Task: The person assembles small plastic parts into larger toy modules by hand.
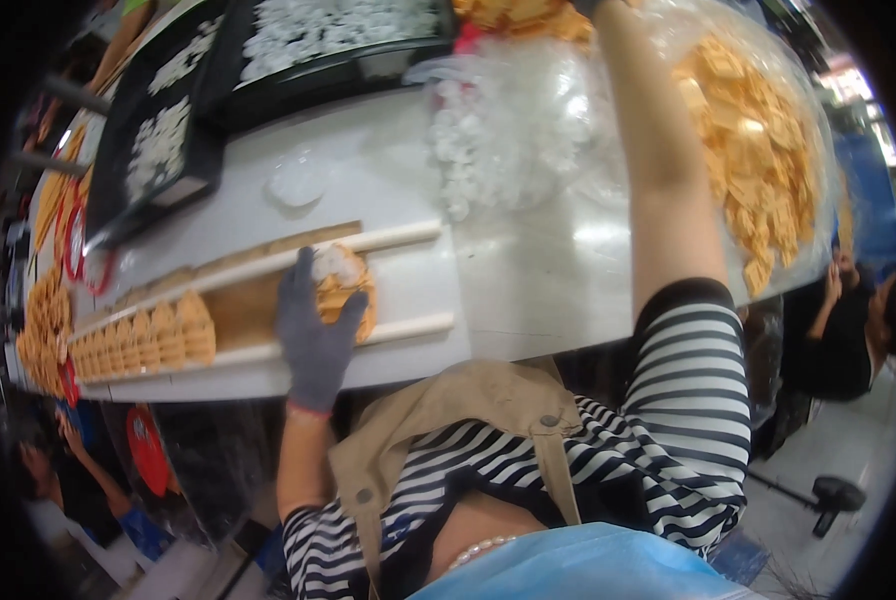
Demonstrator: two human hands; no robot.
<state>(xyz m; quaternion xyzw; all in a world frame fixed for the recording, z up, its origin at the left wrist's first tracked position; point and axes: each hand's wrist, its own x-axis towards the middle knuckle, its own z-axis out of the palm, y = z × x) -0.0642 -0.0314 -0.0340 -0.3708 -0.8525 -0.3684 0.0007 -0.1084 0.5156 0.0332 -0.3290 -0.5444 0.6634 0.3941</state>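
Observation:
My left hand (313, 325), in a grey glove, is closed round an orange plastic piece (361, 300) with a whitish part (336, 264) on top. It sits over the right portion of a rack made of two white rails (398, 236). Left of that hand, a row of matching orange pieces (148, 335) stands between the rails. My right arm stretches far forward across the table, and only a sliver of my right hand (590, 5) shows at the top edge, beside a heap of orange pieces (528, 18). Its fingers are hidden.
Black trays (338, 75) of small white parts stand at the back left. A clear bag of white parts (468, 140) lies mid-table, near a round translucent disc (296, 178). At right is a bag of orange pieces (753, 150). Other people sit at both sides.

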